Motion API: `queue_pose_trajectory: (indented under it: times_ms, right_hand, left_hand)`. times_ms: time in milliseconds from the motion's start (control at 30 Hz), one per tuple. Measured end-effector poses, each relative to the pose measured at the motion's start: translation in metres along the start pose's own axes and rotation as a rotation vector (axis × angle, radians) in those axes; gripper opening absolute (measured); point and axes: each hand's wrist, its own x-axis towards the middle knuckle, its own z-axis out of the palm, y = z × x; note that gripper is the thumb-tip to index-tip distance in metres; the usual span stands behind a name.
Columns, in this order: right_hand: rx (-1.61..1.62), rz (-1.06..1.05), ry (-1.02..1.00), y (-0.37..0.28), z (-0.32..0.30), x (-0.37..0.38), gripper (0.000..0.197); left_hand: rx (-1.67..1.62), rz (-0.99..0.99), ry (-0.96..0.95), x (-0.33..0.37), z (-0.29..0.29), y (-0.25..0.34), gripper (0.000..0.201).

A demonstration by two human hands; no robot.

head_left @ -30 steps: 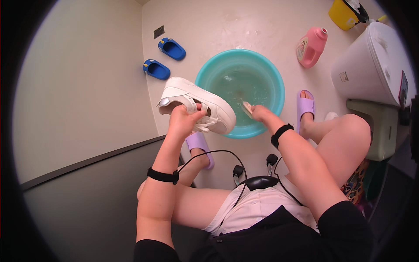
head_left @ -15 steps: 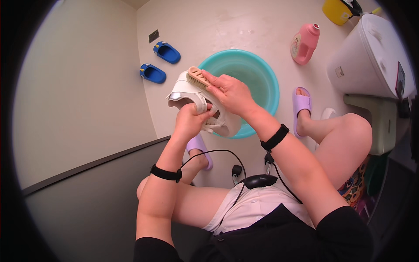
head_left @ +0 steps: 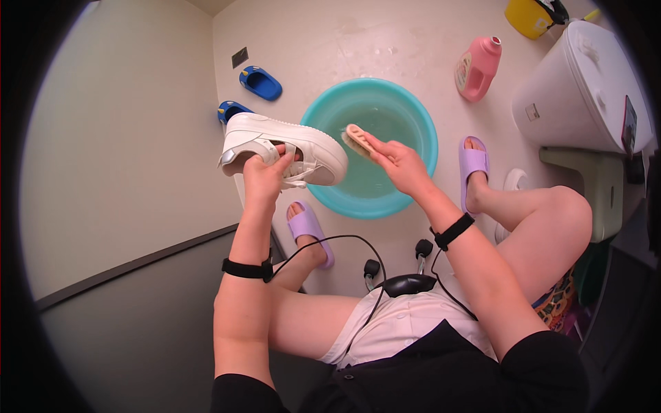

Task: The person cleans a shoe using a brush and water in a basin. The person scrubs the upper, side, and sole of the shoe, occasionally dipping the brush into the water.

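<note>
A white sneaker point(head_left: 319, 148) is held up by my left hand point(head_left: 265, 175), whose fingers are tucked into its opening around the tongue and laces. The shoe lies sideways, its toe pointing right over the rim of a turquoise basin point(head_left: 428, 168). In my right hand point(head_left: 406, 167) is a beige scrubbing brush point(head_left: 358, 135), its bristles facing down and left. The brush hovers above the water in the basin, apart from the shoe. Part of the shoe's inside is hidden by my left hand.
Blue clogs point(head_left: 261, 83) stand by the left wall, one partly behind the sneaker. A pink detergent bottle point(head_left: 478, 69) is beyond the basin at right, near a white lidded bin point(head_left: 571, 96) and a yellow container point(head_left: 529, 18). Another white shoe point(head_left: 513, 182) rests beside my right foot.
The brush has come off the shoe and moved right, over the basin. My left hand has moved the sneaker left and turned it, so its toe now points right.
</note>
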Motion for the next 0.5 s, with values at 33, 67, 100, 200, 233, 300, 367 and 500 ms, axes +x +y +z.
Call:
queue_pose_trajectory:
  times_ms: [33, 67, 100, 200, 233, 300, 367, 500]
  right_hand:
    - [0.002, 0.003, -0.001, -0.017, 0.001, 0.006, 0.037]
    - [-0.005, -0.052, -0.011, -0.035, 0.002, 0.012, 0.036]
    - [-0.014, -0.113, -0.018, -0.048, 0.005, 0.017, 0.036]
    - [-0.011, -0.146, 0.009, -0.062, 0.015, 0.021, 0.037]
    - [-0.012, -0.151, 0.010, -0.057, 0.014, 0.019, 0.037]
    - [-0.057, -0.167, 0.004, -0.035, 0.011, 0.011, 0.038]
    - [-0.067, -0.131, 0.002, -0.003, 0.007, -0.003, 0.039]
    - [-0.152, 0.077, -0.049, 0.015, 0.000, -0.019, 0.040]
  left_hand:
    - [0.002, -0.003, 0.000, -0.002, 0.000, 0.002, 0.025]
    - [0.005, -0.005, -0.020, -0.004, 0.002, 0.003, 0.025]
    - [0.006, 0.000, -0.040, -0.006, 0.003, 0.005, 0.026]
    - [0.013, 0.010, -0.047, -0.008, 0.008, 0.004, 0.028]
    - [-0.016, 0.014, -0.022, -0.009, 0.010, 0.003, 0.029]
    - [-0.059, 0.005, 0.000, -0.001, 0.007, -0.003, 0.029]
    - [-0.077, -0.008, 0.026, -0.002, 0.004, 0.001, 0.030]
    - [-0.069, -0.052, 0.085, -0.009, -0.001, 0.011, 0.031]
